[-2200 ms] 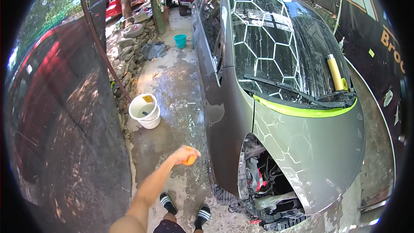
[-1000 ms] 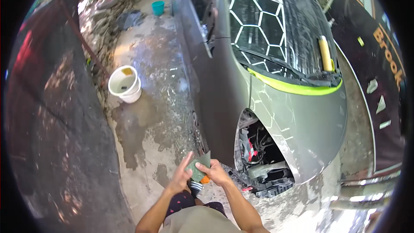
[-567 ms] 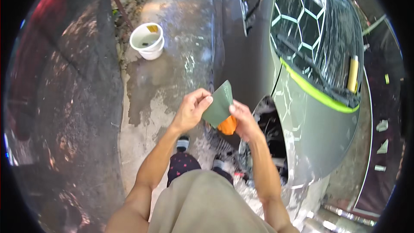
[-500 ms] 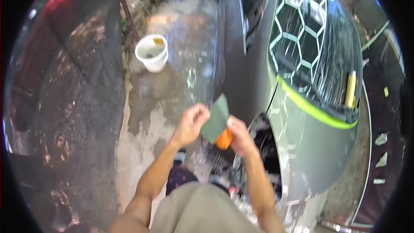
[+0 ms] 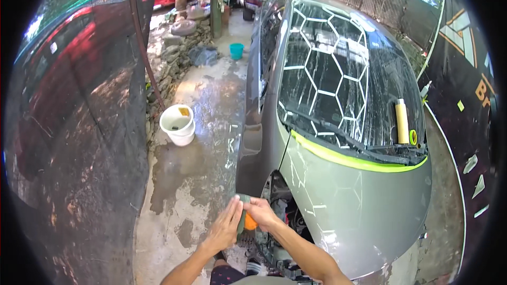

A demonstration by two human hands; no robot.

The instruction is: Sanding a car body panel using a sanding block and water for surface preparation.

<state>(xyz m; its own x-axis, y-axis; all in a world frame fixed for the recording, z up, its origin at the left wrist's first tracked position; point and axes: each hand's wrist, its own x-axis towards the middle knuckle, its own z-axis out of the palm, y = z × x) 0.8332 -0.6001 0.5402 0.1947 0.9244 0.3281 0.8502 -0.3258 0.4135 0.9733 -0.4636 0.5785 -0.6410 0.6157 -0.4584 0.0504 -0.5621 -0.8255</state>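
Observation:
Both my hands are close together in front of me, beside the front wheel opening of a grey car (image 5: 380, 195). A dark green sheet of sandpaper (image 5: 241, 224) is folded around a small orange block (image 5: 250, 222). With fingers stretched and pressed together, my left hand (image 5: 225, 227) presses the sheet from the left. My right hand (image 5: 262, 214) grips block and sheet from the right, its thumb and fingers at their top. Much of the block is hidden behind the sheet and my right hand.
Bright green tape (image 5: 348, 157) edges the windshield base; white hexagon lines cover part of the glass. A yellow roll (image 5: 402, 121) stands there. On the wet ground are a white bucket (image 5: 182, 138) and a teal bucket (image 5: 236, 51). Dark sheeting (image 5: 90, 179) hangs at left.
The green sheet was spread out between my hands; now it is folded against the orange block, with my left palm flat on it. My view has tilted up, showing more of the car.

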